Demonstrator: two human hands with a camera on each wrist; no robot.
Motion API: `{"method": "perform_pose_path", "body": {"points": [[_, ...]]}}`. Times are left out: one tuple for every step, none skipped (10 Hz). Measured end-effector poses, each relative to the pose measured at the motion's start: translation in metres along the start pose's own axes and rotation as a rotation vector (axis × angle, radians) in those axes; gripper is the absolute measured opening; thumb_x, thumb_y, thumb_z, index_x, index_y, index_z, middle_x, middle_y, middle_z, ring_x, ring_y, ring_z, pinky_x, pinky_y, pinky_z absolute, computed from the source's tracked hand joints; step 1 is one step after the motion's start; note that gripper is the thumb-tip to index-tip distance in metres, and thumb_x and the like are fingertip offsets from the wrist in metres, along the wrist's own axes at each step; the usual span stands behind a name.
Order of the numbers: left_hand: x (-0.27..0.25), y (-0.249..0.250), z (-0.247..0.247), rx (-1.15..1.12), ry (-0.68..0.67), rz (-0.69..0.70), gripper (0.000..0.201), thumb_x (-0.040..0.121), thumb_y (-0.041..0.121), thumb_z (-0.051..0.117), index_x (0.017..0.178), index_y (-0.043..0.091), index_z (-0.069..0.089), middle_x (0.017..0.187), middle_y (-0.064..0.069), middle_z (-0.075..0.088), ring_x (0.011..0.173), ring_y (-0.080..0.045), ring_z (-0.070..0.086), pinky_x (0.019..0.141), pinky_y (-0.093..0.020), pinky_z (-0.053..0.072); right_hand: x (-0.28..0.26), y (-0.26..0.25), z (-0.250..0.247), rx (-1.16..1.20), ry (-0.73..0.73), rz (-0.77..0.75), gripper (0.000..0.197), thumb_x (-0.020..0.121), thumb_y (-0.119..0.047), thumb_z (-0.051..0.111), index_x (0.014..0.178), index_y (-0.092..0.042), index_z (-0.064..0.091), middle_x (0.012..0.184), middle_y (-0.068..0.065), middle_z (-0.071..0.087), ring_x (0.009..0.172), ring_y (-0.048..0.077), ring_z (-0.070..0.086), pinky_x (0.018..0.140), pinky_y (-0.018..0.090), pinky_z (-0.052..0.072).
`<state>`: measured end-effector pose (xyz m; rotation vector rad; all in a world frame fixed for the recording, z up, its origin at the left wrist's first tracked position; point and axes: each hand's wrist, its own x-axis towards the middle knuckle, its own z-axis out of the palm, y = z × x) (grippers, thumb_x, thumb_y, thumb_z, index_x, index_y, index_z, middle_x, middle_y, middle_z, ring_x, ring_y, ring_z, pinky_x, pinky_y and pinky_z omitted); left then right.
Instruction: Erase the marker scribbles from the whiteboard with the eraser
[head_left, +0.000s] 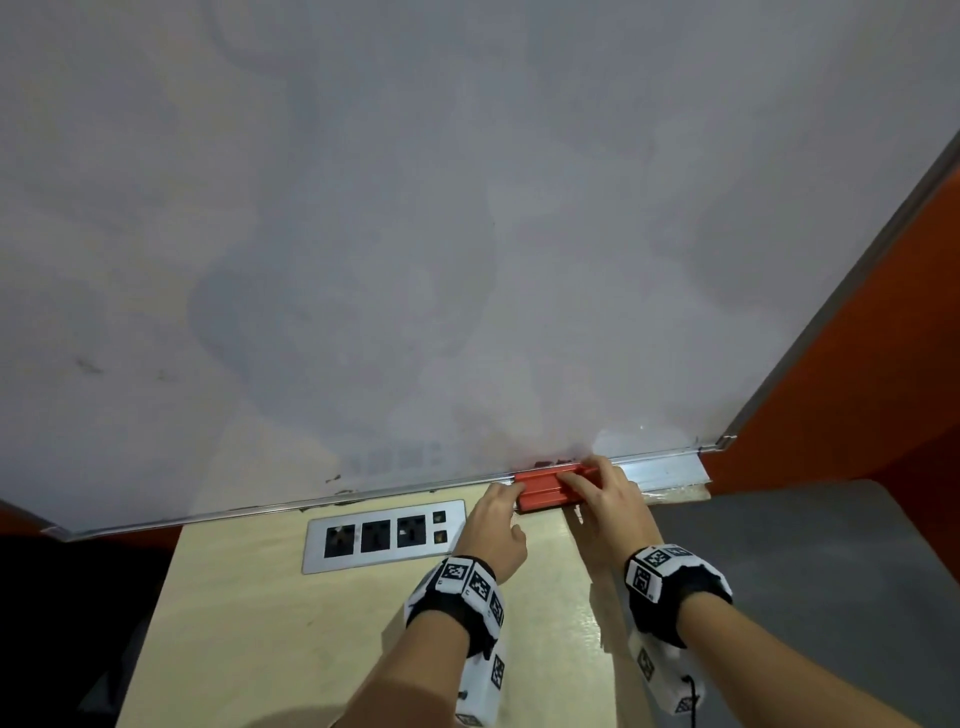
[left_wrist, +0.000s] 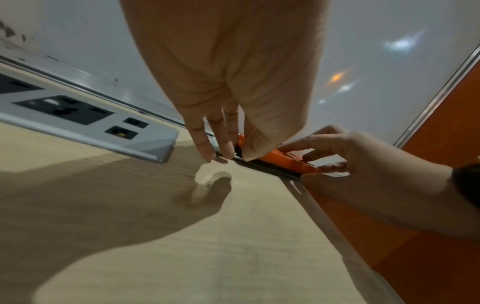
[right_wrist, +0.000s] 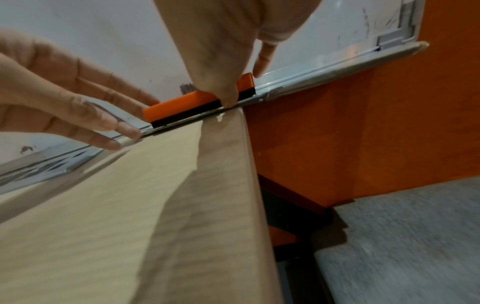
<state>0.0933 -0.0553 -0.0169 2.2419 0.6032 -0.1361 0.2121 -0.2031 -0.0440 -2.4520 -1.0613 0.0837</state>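
- Overhead, a wide white whiteboard with a silver metal frame (head_left: 467, 208) fills most of the head view; its surface shows grey smears, with small dark marks low at the left and a dark scribble just above the eraser.
- Below it, a pale wooden desk top (head_left: 260, 623) butts against the board's lower edge; its right edge drops off beside an orange wall panel (head_left: 883, 389) and a grey floor.
- Set into the desk near the board, a grey rectangular socket panel with black outlets (head_left: 384, 535) lies left of both hands.
- Along the bottom right of the board runs a narrow aluminium tray ledge (head_left: 670, 470), bare from the eraser to its right end.
- On that ledge lies the orange plastic eraser with a black felt base (head_left: 545, 491), its long side parallel to the board.
- Gripping it, the right hand (head_left: 610, 506) has fingers over the top and thumb on the near side.
- At the eraser's left end, the left hand (head_left: 493, 525) reaches with straight fingers, holding nothing; whether they touch it is unclear.
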Motion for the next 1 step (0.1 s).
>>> {"method": "perform_pose_path", "body": {"points": [[-0.0086, -0.0067, 0.0004, -0.021, 0.039, -0.04, 0.054, 0.095, 0.002, 0.05, 0.147, 0.017, 0.043, 0.142, 0.004, 0.044, 0.128, -0.017, 0.052, 0.106, -0.035, 0.046, -0.0049, 0.0008, -0.0072, -0.072, 0.024, 0.017, 0.058, 0.073, -0.009, 0.076, 0.126, -0.026, 0.061, 0.129, 0.004, 0.05, 0.101, 0.025, 0.058, 0.08, 0.04, 0.055]]}}
